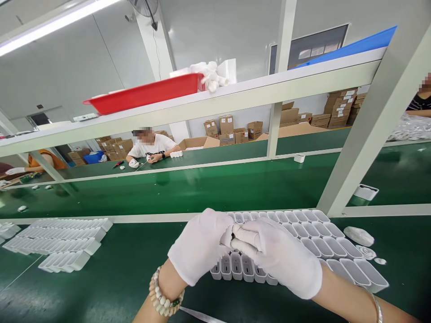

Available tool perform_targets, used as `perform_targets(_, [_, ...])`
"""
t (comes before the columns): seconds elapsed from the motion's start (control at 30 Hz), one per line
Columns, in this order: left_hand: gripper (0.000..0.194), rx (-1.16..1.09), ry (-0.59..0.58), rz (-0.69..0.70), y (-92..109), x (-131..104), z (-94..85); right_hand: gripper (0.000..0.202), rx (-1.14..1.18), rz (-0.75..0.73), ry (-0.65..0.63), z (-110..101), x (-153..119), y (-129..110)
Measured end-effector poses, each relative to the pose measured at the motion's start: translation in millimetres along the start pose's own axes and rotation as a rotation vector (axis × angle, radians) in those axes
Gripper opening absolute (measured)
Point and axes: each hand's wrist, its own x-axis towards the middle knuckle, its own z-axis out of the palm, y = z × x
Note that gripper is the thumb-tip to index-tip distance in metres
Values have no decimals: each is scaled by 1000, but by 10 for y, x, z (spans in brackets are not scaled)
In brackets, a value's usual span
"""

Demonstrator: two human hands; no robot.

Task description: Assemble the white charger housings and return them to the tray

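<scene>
My left hand (207,242), in a white glove, is closed with its fingertips meeting those of my right hand (272,251), gloved in white as well. The two meet above rows of white open-topped plastic cases (325,246) standing close together on the green table. Both hands' fingers are curled round something small between them; a dark spot shows there, but the gloves hide the rest. Nearest below the hands are cases (248,268) with small dark slots inside.
More white cases (67,242) lie in rows at left. A white roll (365,252) and a white bundle (358,235) sit at right. Beyond runs a green conveyor belt (208,188) carrying a white case (366,193). A shelf overhead bears a red tray (148,95). A co-worker (153,146) sits opposite.
</scene>
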Motion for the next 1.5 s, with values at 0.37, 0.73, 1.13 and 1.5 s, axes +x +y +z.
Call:
perform_targets(0.37, [4,-39,-16,-18,-28,-2,50,30,193,131,-5,-115,48,-53])
perform_targets(0.73, [12,-61,-72,-21,-54,40,17,30,92,146,28,-119,35,-34])
perform_targets(1.13, [15,-169,-39,-101,-88,12,19,24,81,145,236,-74,38,-25])
perform_targets(1.5, [43,-485,157,-127,-467,-117,28,21,208,-6,258,299,-300,-435])
